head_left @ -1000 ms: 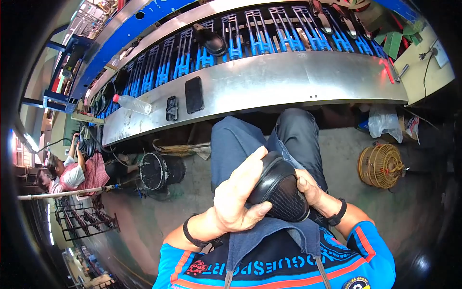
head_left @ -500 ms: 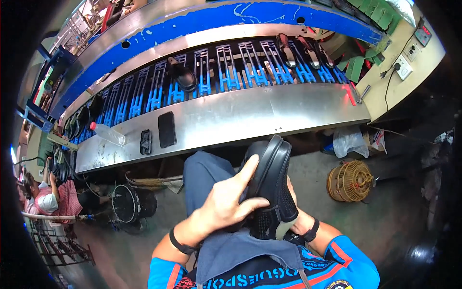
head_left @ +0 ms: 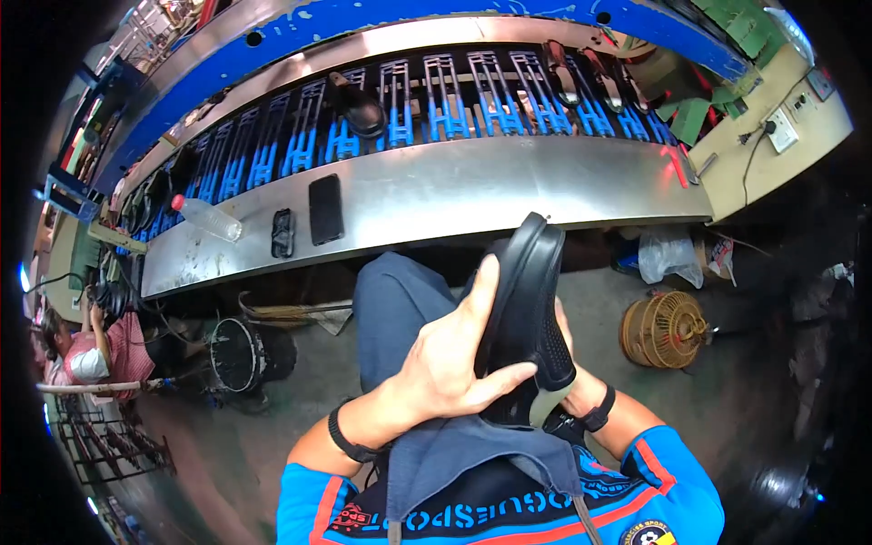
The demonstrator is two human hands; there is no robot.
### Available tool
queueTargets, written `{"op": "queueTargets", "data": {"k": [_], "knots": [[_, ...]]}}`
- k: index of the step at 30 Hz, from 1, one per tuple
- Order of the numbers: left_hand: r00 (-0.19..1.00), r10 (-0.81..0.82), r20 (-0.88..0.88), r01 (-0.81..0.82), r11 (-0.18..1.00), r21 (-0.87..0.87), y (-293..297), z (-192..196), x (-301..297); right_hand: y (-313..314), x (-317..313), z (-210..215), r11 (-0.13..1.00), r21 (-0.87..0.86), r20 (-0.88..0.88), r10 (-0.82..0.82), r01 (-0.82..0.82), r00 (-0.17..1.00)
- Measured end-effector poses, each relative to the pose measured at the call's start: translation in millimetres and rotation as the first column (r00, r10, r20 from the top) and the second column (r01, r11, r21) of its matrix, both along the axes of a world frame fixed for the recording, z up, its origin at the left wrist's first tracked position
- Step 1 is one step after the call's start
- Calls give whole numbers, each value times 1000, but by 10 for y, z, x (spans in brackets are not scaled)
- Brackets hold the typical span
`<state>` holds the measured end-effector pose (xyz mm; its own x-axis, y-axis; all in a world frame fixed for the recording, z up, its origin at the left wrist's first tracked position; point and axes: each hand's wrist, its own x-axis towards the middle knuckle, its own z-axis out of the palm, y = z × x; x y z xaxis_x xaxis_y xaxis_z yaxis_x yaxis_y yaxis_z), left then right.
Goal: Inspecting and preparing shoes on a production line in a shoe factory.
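Note:
A black shoe (head_left: 536,313) with a perforated side is held up over my lap, its toe pointing away toward the metal ledge. From the left, my left hand (head_left: 454,354) grips it, with the index finger along the sole edge and the thumb across the upper near the heel end. Behind the shoe's right side, my right hand (head_left: 577,386) supports it; most of its fingers are hidden by the shoe. A pale patch shows at the shoe's near end.
Beyond a steel ledge (head_left: 472,182) runs a conveyor of blue racks (head_left: 445,104) carrying several shoes, one dark shoe (head_left: 357,107) among them. On the ledge lie a phone (head_left: 325,209), a black case (head_left: 283,233) and a bottle (head_left: 213,220). A wicker basket (head_left: 663,329) and black bucket (head_left: 263,354) stand on the floor. Another person (head_left: 95,350) sits at far left.
The shoe and both hands sit slightly farther right and higher in the picture. Surroundings have shifted as the view moved; the grip looks much the same.

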<state>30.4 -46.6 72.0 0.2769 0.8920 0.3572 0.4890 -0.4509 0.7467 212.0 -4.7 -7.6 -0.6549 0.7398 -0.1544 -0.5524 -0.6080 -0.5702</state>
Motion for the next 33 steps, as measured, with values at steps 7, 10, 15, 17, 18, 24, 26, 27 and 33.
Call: {"op": "queueTargets", "data": {"k": [7,10,15,17,18,24,26,27,33], "knots": [[398,410,821,-98,909,-406,205,-139,-335,83,-524,320,810,564,436,-123,-164,892],[268,324,907,104,926,-362,-33,-338,-724,94,-418,524,585,438,838,10,-683,545],[-21,375,927,301,886,-352,-307,-650,-847,409,-394,731,263,853,522,-426,-451,739],[-10,318,948,432,856,-283,-312,-694,-725,535,-505,770,217,852,524,-377,-477,764],[62,330,942,397,858,-327,-308,-689,-662,574,-555,797,179,844,535,-322,-505,781],[472,299,829,118,911,-396,-213,-464,-546,604,-582,1020,117,841,540,-235,-528,808],[641,274,717,-101,956,-275,-160,-369,-565,587,-537,1086,82,809,580,-270,-582,768],[675,289,678,-126,952,-280,-138,-327,-567,597,-517,1113,69,759,632,-317,-647,707],[826,373,424,-249,914,-320,-148,-77,-564,600,-502,1211,28,806,579,-244,-591,778]]}}
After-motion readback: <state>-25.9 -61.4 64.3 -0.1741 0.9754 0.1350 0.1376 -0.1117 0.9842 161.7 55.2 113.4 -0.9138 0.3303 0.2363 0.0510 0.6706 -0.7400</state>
